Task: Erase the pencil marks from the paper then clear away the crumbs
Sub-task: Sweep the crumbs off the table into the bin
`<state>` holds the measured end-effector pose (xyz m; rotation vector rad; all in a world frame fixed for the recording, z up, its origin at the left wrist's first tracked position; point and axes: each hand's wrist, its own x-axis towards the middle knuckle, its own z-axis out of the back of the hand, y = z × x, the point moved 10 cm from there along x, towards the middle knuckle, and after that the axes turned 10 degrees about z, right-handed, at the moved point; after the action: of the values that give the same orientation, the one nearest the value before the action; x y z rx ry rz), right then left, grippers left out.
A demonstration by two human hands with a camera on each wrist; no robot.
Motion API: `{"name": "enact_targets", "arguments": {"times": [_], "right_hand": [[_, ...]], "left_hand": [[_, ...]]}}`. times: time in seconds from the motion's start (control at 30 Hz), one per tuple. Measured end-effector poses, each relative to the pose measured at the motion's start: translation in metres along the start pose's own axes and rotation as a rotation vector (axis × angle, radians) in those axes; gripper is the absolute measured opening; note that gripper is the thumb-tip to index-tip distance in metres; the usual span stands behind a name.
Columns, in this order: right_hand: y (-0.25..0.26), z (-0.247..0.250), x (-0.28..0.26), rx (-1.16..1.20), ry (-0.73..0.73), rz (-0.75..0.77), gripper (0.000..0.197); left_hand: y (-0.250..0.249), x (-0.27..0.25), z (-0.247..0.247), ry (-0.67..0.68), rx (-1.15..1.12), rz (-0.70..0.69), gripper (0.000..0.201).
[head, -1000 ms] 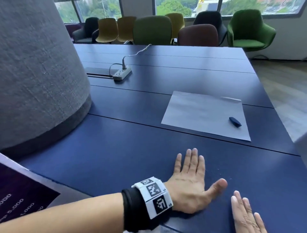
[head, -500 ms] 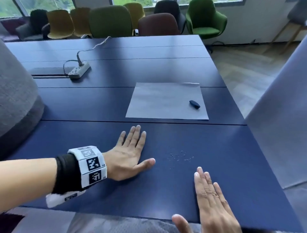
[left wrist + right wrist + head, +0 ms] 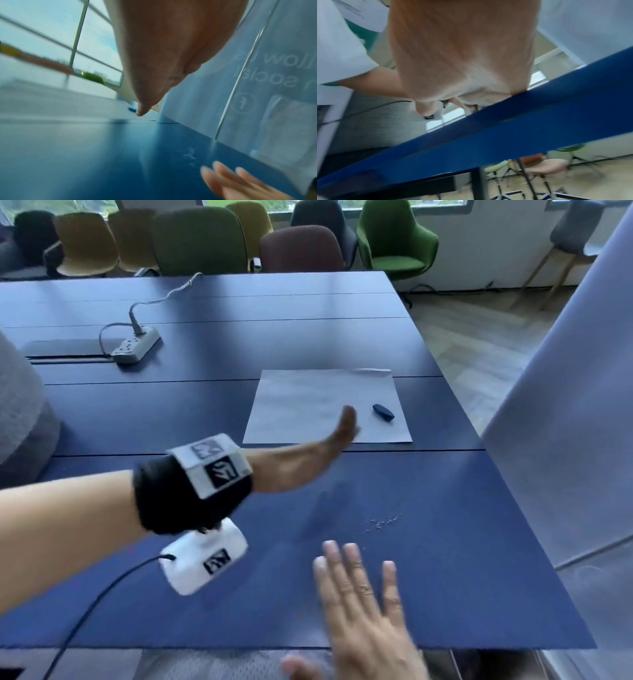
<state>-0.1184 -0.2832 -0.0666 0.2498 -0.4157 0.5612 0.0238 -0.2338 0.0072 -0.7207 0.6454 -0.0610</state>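
We take this for an office meeting room: a long blue table (image 3: 239, 412) carries a power strip (image 3: 135, 345) beside a cable hatch, upholstered chairs (image 3: 397, 244) in green, mustard and maroon line its far side, and big windows (image 3: 51, 33) run along the wall.

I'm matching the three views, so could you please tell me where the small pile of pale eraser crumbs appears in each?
Head: pale eraser crumbs lie lower right of centre, beyond the right hand.
Left wrist: faint specks lower right, above that hand's fingertips.
Right wrist: not visible.
Shared landmark: the dark blue tabletop.
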Motion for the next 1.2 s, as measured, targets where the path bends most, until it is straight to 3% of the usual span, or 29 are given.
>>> {"name": "enact_targets", "arguments": {"times": [0.07, 0.13, 0.2, 0.3, 0.47, 0.57, 0.63, 0.7, 0.77, 0.83, 1.07, 1.2], "right_hand": [[0.043, -0.019, 0.013, -0.048, -0.014, 0.164, 0.047], [0.068, -0.04, 0.022, -0.08, 0.024, 0.244, 0.043], [0.07, -0.047, 0.028, -0.061, 0.114, 0.261, 0.048], [0.022, -0.042, 0.033, -0.038, 0.347, 0.093, 0.083], [-0.062, -0.019, 0.009, -0.177, 0.433, -0.12, 0.082], [-0.086, -0.01, -0.001, -0.2, 0.442, -0.242, 0.085], [-0.073, -0.004, 0.003, -0.196, 0.389, -0.231, 0.088], [-0.033, -0.009, 0.01, -0.18, 0.329, -0.057, 0.089], [0.008, -0.024, 0.005, -0.152, 0.347, 0.108, 0.087], [0.014, -0.03, -0.003, -0.108, 0.39, 0.14, 0.084], [-0.102, 0.008, -0.035, -0.218, 0.55, -0.123, 0.083], [-0.095, 0.014, -0.022, -0.177, 0.46, -0.177, 0.087]], "left_hand": [[0.021, -0.002, 0.009, 0.096, 0.028, 0.009, 0.099], [0.04, -0.007, 0.017, 0.157, 0.133, 0.013, 0.124], [0.055, -0.009, 0.026, 0.14, 0.242, 0.026, 0.116], [0.068, -0.014, 0.025, 0.16, 0.28, 0.025, 0.097], [0.082, -0.011, 0.012, 0.204, 0.443, 0.034, 0.096], [0.079, -0.01, 0.004, 0.215, 0.48, -0.014, 0.103], [0.074, -0.008, 0.002, 0.202, 0.494, -0.036, 0.103], [0.07, -0.005, 0.001, 0.193, 0.501, -0.041, 0.097], [0.066, -0.004, -0.005, 0.207, 0.51, -0.045, 0.093], [0.065, -0.003, -0.012, 0.228, 0.527, -0.061, 0.1], [0.062, 0.002, -0.034, 0.275, 0.622, -0.085, 0.122], [0.052, 0.008, -0.039, 0.258, 0.643, -0.086, 0.102]]}}
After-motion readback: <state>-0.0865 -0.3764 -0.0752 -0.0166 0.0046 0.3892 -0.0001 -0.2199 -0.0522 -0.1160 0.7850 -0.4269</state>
